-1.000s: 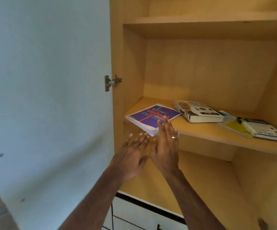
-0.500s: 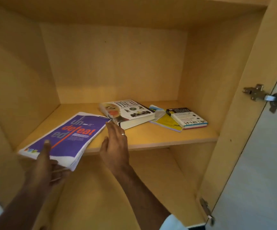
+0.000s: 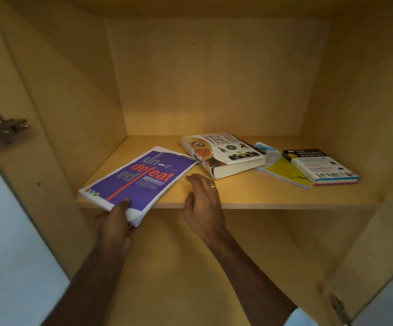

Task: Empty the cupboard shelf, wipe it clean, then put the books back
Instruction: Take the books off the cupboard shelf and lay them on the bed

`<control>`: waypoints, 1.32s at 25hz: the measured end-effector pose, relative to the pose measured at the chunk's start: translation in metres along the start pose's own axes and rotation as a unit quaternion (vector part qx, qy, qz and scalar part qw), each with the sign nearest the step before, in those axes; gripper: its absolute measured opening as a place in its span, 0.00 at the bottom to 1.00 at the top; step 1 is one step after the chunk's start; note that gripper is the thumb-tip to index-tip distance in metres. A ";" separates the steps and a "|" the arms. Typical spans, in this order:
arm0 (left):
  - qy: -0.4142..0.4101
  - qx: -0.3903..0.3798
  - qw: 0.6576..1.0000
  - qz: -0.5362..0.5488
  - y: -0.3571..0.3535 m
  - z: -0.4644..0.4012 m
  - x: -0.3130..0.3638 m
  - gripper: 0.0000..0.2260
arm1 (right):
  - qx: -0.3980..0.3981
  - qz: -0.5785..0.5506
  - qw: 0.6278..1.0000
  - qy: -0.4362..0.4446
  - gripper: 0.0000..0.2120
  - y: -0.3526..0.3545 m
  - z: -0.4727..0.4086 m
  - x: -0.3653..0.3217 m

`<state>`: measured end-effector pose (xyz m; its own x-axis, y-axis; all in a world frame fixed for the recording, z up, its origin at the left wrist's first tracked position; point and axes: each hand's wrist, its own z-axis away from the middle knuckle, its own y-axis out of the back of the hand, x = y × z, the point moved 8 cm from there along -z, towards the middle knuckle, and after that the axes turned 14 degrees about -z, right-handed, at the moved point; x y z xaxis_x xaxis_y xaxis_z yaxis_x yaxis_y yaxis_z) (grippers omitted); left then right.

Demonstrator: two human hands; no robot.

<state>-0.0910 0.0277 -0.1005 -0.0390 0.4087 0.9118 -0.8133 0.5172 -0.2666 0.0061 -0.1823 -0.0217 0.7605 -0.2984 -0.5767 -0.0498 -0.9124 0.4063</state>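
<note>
A purple book (image 3: 141,178) with orange lettering lies at the left of the wooden shelf (image 3: 261,198), its near corner hanging over the front edge. My left hand (image 3: 115,225) grips that corner, thumb on the cover. My right hand (image 3: 202,203) hovers at the shelf's front edge beside the purple book, fingers spread, holding nothing. A thick white visual dictionary (image 3: 223,154) lies mid-shelf. To its right a white manual (image 3: 320,167) rests on a thin yellow book (image 3: 284,171).
The cupboard's side walls close in on both sides, with a lower compartment (image 3: 179,278) below the shelf. An open door with a metal hinge (image 3: 4,128) stands at the left, and another hinge (image 3: 339,307) sits at the lower right.
My left hand has taken hold of the purple book's near corner and drawn it over the shelf edge. My right hand has moved off the book, and the view has swung to face the shelf.
</note>
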 end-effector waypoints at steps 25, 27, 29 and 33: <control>0.034 -0.289 0.948 -0.131 -0.065 0.092 -0.017 0.17 | 0.112 0.089 0.985 -0.095 0.19 0.153 0.047 0.035; -0.001 -0.263 0.956 -0.130 -0.069 0.094 -0.016 0.19 | 0.127 0.139 0.973 -0.136 0.17 0.180 0.039 0.059; -0.057 -0.246 0.961 -0.116 -0.063 0.097 -0.009 0.21 | 0.141 0.203 0.952 -0.183 0.16 0.215 0.026 0.091; -0.123 -0.235 0.960 -0.088 -0.033 0.108 -0.014 0.23 | 0.049 0.265 0.913 -0.306 0.26 0.250 0.005 0.166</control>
<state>-0.1262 -0.0765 -0.0706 -0.1074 0.1244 0.9864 -0.4707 0.8676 -0.1606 0.1161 -0.4614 -0.0195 0.1089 -0.7789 -0.6176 -0.3861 -0.6056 0.6958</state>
